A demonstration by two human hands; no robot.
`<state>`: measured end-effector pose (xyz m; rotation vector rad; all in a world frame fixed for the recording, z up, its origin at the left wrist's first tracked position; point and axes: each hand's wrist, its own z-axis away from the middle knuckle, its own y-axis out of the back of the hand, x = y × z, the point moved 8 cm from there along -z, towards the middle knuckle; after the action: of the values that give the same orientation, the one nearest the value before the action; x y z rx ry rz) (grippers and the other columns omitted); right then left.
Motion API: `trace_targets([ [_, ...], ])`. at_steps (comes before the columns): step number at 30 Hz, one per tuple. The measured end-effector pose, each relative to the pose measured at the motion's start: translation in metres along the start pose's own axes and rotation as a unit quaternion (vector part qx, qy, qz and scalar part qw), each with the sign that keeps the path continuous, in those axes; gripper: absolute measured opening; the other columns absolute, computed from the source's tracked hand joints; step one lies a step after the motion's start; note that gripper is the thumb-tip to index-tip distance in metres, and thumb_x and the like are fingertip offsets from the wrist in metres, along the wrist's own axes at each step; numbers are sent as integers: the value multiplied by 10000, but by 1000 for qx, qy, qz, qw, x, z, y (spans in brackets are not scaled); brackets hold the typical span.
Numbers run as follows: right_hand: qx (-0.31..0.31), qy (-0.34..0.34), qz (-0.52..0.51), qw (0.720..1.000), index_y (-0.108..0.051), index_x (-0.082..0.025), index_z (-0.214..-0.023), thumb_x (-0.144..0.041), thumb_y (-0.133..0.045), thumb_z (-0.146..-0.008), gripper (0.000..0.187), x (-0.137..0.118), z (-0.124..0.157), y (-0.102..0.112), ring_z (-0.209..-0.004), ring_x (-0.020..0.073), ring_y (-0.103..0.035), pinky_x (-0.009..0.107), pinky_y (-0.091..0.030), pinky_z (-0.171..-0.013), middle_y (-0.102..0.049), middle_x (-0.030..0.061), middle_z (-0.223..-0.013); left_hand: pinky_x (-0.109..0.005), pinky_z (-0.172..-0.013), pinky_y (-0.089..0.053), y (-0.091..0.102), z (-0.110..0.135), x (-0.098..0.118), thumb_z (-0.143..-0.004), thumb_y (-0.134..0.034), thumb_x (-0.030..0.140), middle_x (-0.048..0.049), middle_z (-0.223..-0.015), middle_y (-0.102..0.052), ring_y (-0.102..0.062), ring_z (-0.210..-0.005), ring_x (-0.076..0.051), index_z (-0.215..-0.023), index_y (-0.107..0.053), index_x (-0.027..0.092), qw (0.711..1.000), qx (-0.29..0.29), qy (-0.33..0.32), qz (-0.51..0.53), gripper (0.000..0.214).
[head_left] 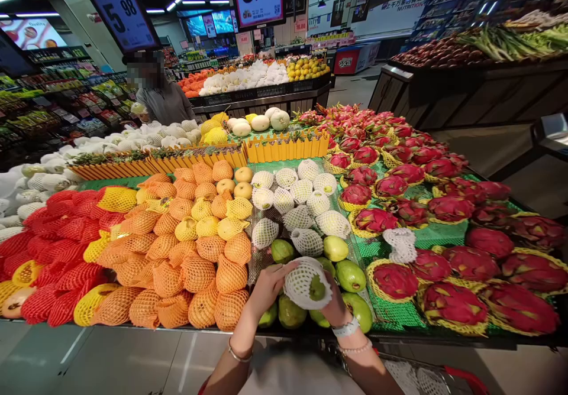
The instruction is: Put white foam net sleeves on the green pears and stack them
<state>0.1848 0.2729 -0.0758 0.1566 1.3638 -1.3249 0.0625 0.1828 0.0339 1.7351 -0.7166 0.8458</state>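
A green fruit half wrapped in a white foam net [307,284] is held over the front edge of the display, between both my hands. My left hand [267,285] grips the net's left side with its fingers curled. My right hand [333,305] closes on the net from below and to the right. Under them lie bare green fruits [350,275], and behind those several netted ones [298,200].
Orange, yellow and red netted fruit [177,253] fill the left of the stand, and dragon fruit [444,247] the right. A loose white net [402,242] lies on the green mat. A yellow fence divider [284,145] runs behind. A person [162,96] stands at the far left.
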Motion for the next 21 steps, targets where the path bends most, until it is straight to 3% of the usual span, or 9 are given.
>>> trace_targets([
  [4, -15, -23, 1, 1000, -727, -387, -747, -568, -778, -610, 233, -8, 5, -14, -999, 314, -726, 424, -619, -869, -796, 58, -911, -403, -1104, -451, 6, -2, -4, -987, -401, 251, -72, -1361, -662, -603, -1270, -252, -1361, -606, 231, 996, 1, 62, 69, 427],
  [8, -80, -34, 5, 996, -749, -366, -842, -562, -727, -710, 238, -23, 12, -40, -1147, 292, -676, 406, -554, -1004, -793, 64, -989, -412, -1073, -465, 9, 0, -3, -988, -423, 330, -96, -1281, -705, -639, -1202, -270, -1239, -683, 205, 988, 30, 104, 110, 382],
  [12, -110, -52, -33, 992, -751, -335, -956, -625, -700, -729, 372, -22, 10, -54, -1200, 293, -652, 465, -523, -1045, -780, 28, -1102, -386, -845, -564, 6, 13, -17, -975, -437, 474, -83, -968, -743, -691, -914, -243, -1297, -588, 193, 964, 104, 181, 165, 453],
  [15, -91, -58, -51, 993, -738, -328, -964, -693, -657, -745, 433, -15, 1, -49, -1150, 296, -682, 508, -549, -1002, -779, 22, -1110, -331, -622, -568, -6, 23, -32, -942, -442, 580, 2, -712, -621, -617, -668, -193, -1401, -438, 202, 921, 141, 245, 268, 596],
  [18, -82, -18, -53, 995, -685, -349, -1105, -584, -672, -811, 376, -20, -3, -47, -1209, 261, -647, 483, -543, -1022, -722, 12, -1251, -301, -556, -562, -18, 24, -34, -933, -467, 583, -8, -767, -603, -612, -696, -189, -1426, -400, 224, 897, 135, 256, 335, 613],
  [21, -94, 0, -61, 994, -622, -362, -1220, -474, -712, -814, 430, -25, 1, -52, -1253, 245, -612, 452, -532, -1043, -662, 0, -1349, -277, -508, -547, -13, 21, -30, -966, -431, 547, -62, -892, -658, -626, -707, -187, -1406, -455, 221, 919, 151, 230, 282, 549],
])
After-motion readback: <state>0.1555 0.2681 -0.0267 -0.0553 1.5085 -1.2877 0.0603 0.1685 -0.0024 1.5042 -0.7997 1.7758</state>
